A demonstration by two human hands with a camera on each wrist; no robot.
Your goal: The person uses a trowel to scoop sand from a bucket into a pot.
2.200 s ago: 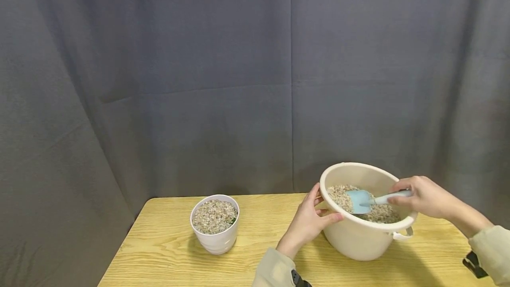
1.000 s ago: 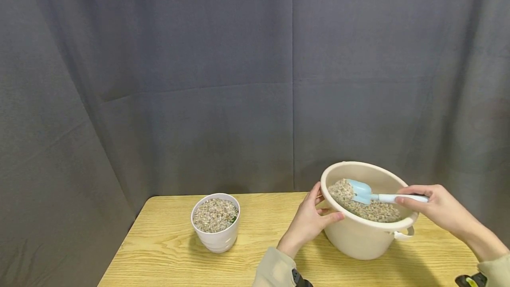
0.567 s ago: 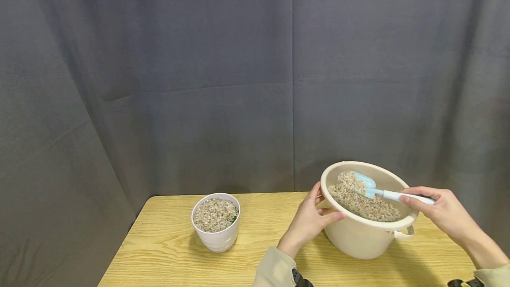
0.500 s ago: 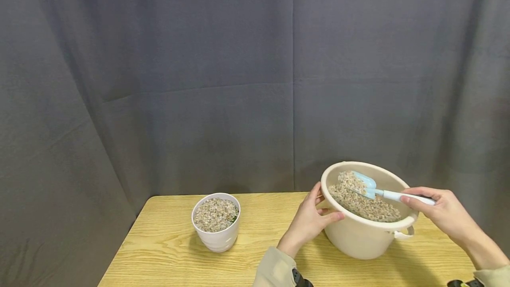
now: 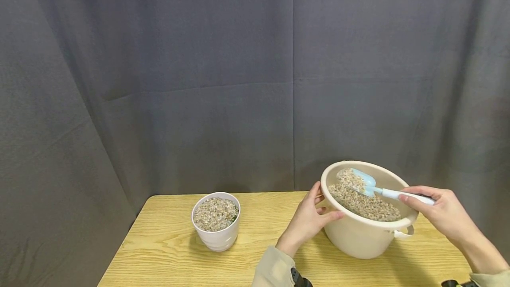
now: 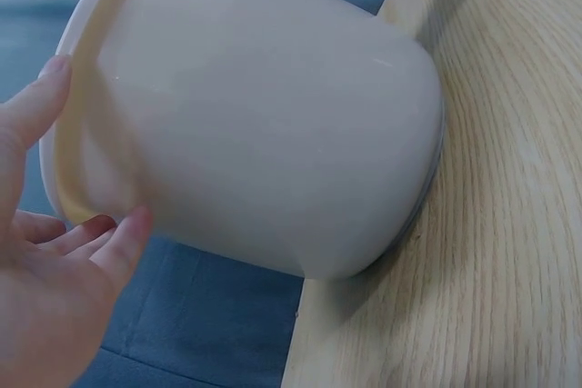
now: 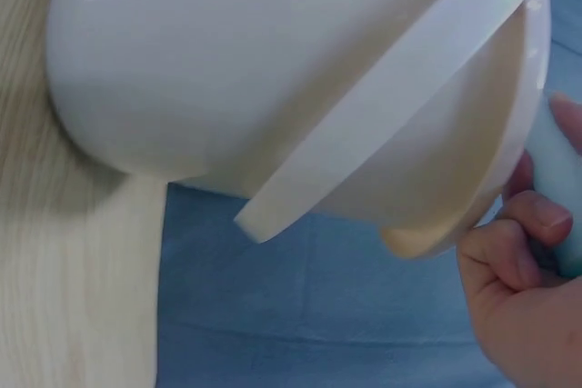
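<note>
A cream bucket [image 5: 356, 240] stands on the table, its mouth leaning toward me, part-filled with pale beige granules [image 5: 370, 207]. My left hand [image 5: 307, 218] grips its rim at the left, thumb and fingers at the edge, as the left wrist view also shows. A light blue hand trowel [image 5: 368, 185] is heaped with granules inside the bucket, above the rest. Its white handle crosses the right rim, and my right hand [image 5: 442, 207] holds the end. The right wrist view shows the curled fingers [image 7: 541, 215] round that handle; the trowel's blade is hidden there.
A white ribbed pot [image 5: 217, 238], filled near its brim with similar granules and a bit of green at one side, stands left of the bucket. The bucket's handle [image 7: 391, 97] hangs down outside. Grey curtain [image 5: 219, 79] rises behind the wooden table [image 5: 159, 238].
The trowel has risen out of the granules with a load on its blade, and my right hand has drawn back rightward. In the last half second it lifts only slightly. My left hand stays put.
</note>
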